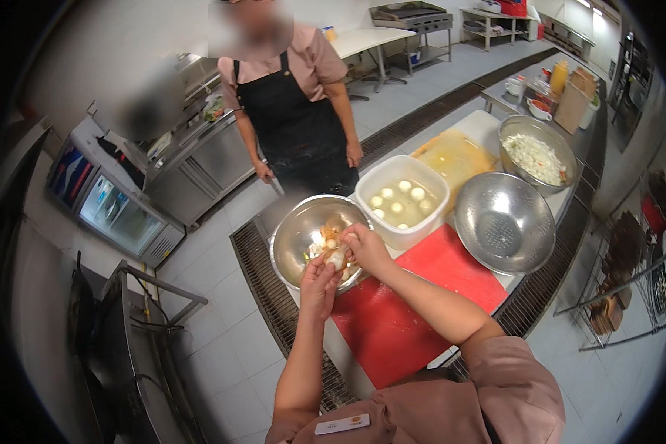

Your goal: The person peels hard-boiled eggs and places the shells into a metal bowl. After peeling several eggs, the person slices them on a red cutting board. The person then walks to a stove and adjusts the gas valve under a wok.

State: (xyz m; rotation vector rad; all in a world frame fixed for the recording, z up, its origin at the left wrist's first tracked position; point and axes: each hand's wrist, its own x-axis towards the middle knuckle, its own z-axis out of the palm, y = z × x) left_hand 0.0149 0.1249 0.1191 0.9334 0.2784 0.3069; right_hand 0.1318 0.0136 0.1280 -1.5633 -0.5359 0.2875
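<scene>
Over the right side of a wide steel bowl (283, 248), my left hand (320, 282) is closed around a whitish egg (337, 259). My right hand (366, 246) is beside it, its fingers pinched together at the egg's upper side; whether they hold a bit of shell is too small to tell. Inside the bowl lie brownish and pale pieces that look like eggs and shell, partly hidden by my hands. Just behind my right hand, a white plastic tub (409, 235) holds several peeled white eggs (402, 198) in cloudy liquid.
A red cutting board (414, 318) lies under my forearms. To the right stand an empty steel colander (505, 222) and a bowl of chopped white vegetables (533, 157). A yellowed board (455, 159) lies behind the tub. Across the table stands a person in a black apron (296, 122).
</scene>
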